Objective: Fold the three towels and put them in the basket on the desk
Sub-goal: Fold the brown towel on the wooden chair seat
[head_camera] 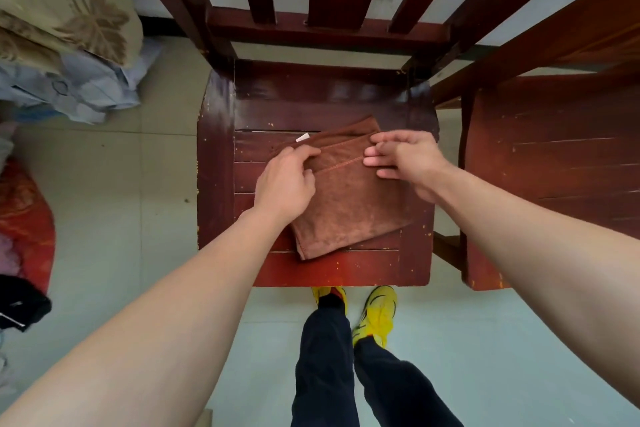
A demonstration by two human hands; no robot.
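Both bare forearms reach up from the lower corners of the frame and converge toward its centre. The left hand (285,180) lies back-up just left of centre, index finger stretched toward the upper right. Its other fingers are curled under, gripping an edge of the brown towel (349,208). The right hand (407,159) sits just right of centre, wrist bent. Its fingers (375,161) point left, loosely bent and slightly spread, holding nothing.

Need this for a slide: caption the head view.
Left hand pinches a folded brown towel on a wooden chair, right hand open over it.
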